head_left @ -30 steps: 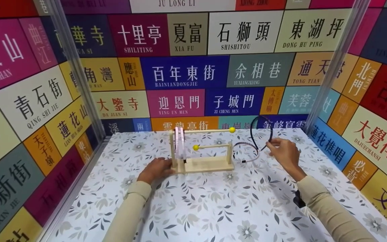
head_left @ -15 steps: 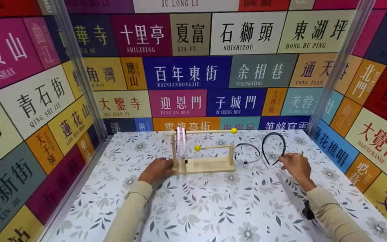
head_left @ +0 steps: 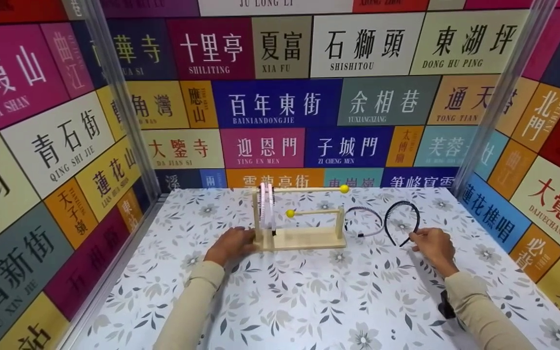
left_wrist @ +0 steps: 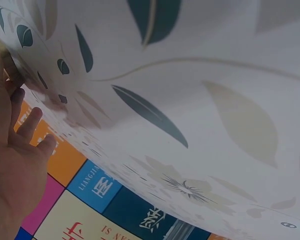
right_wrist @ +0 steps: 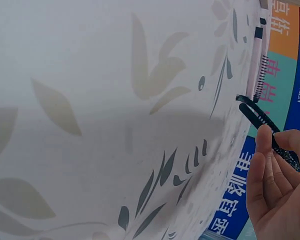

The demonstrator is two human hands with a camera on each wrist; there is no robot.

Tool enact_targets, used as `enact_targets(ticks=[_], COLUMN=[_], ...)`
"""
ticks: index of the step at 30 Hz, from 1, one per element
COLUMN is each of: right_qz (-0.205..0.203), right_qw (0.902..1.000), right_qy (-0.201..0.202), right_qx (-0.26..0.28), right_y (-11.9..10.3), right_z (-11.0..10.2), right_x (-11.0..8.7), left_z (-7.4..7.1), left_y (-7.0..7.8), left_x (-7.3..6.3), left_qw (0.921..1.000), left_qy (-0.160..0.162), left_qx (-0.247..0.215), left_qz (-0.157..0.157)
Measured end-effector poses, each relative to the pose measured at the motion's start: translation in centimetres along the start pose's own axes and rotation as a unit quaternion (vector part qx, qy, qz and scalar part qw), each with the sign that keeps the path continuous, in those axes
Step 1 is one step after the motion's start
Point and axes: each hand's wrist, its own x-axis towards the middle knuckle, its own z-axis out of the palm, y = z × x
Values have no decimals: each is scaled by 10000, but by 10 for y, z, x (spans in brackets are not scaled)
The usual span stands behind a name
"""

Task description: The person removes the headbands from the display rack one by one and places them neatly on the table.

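Note:
In the head view my right hand [head_left: 434, 248] pinches a black toothed headband [head_left: 388, 218] near one end, at the right of the table. The right wrist view shows its thumb and fingers on the black headband [right_wrist: 262, 114]. My left hand [head_left: 231, 245] grips the left end of a light wooden stand [head_left: 304, 238] with yellow ball-tipped rods. In the left wrist view the left hand [left_wrist: 20, 150] has several fingertips loosely bent beside the stand's end. Pink and white headbands [head_left: 267, 209] hang at the left of the upper rod.
A dark and pale headband [head_left: 371, 211] lies between the stand and the black one. The table [head_left: 280, 301] has a leaf-patterned cover. Walls with coloured sign panels [head_left: 275, 103] rise behind and on both sides.
The right hand has moved right and towards me, bringing the black headband away from the other headband and down to the table. The left hand has stayed at the stand.

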Motion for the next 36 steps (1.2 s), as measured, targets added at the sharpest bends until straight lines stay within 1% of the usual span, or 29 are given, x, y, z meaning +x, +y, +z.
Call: enact_targets(ticks=[2,9,13,16,20,26,33,36], right_qz=[65,209,324,378,321,164,328,312], right_qw=[10000,9992,9980,9972,9974,9972,9961,9962], right_qy=[-7,107,269,386,419,492,584,598], right_qx=[-55,-326,-476,-517,-492,-548,-573,-548], right_y=[4,15,23,28,31,32,33,33], right_z=[2,8,9,11,13,9,4,2], right_x=[3,7,9,11,15,12,13,13], left_z=[0,3,4,4,3,2,1,2], left_y=[0,-3,-2,-2,-3,-5,-3,-3], left_x=[0,-1,-3,-2,-1,0,1,1], left_qw=[10000,10000,9991,9982,9993,9995,9998,9999], left_qy=[-15,50,185,256,177,152,29,2], left_qx=[-28,0,124,182,171,100,81,120], left_qz=[-35,67,373,507,297,275,174,98])
